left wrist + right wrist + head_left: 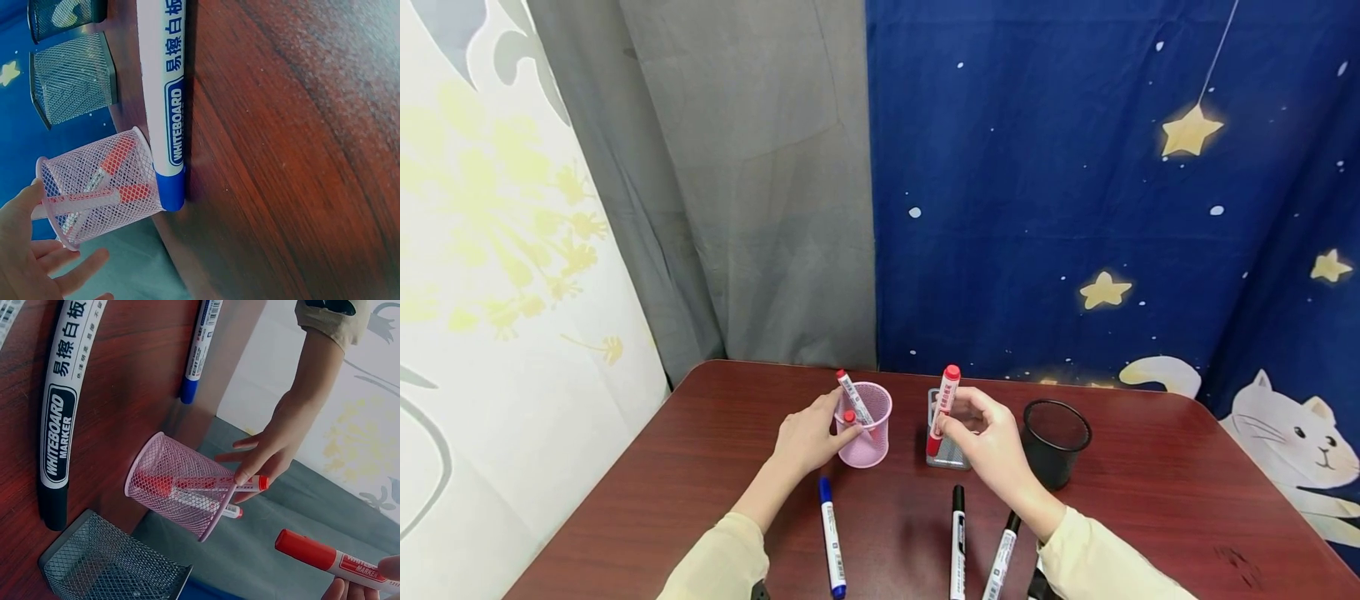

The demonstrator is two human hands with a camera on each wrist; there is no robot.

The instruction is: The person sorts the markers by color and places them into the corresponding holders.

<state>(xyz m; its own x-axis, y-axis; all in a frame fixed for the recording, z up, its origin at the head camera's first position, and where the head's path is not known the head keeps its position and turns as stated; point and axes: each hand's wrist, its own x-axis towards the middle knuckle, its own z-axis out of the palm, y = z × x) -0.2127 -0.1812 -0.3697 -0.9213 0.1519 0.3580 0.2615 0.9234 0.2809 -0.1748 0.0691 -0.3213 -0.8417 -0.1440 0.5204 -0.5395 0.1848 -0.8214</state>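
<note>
My left hand (808, 433) grips the rim of a pink mesh pen cup (867, 450), thumb along the front and other fingers at the left side. Inside the cup stand two red-capped markers; one white barrel (855, 402) leans left above the rim. My right hand (988, 437) pinches a red whiteboard marker (306, 550) between thumb and fingers, held upright with one red end up. The marker is over a grey mesh pen holder (119, 562), overlapping it in the head view. Just right of that hand is a black round mesh cup (1051, 462).
On the near part of the brown table (700, 467) lie a blue marker (832, 537) and two black markers (958, 542), all lengthwise. A grey curtain (775, 208) and a blue starry curtain (1037, 208) hang behind the table's far edge.
</note>
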